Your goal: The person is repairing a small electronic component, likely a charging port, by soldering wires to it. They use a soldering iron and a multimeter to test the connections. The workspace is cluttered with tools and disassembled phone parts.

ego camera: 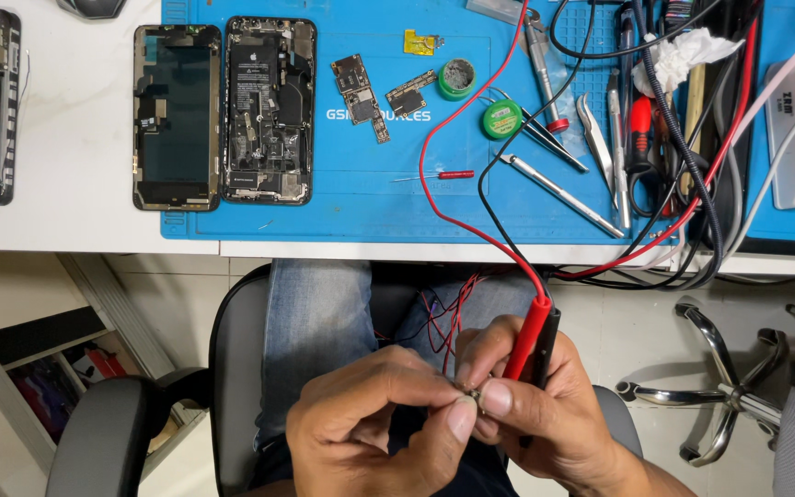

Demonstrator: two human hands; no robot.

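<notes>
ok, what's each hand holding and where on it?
Right hand holds the red probe and black probe together by their shafts. Both hands' fingertips pinch a tiny part, too small to identify. Left hand holds nothing else.

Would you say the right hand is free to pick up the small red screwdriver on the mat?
Probably not as things stand: the right hand is down over the lap, gripping the red probe and black probe, while the screwdriver lies unobstructed on the mat.

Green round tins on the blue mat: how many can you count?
2. One green tin with grey contents sits right of the small circuit boards; the other green tin lies just below and right of it. Cables could hide more.
</notes>
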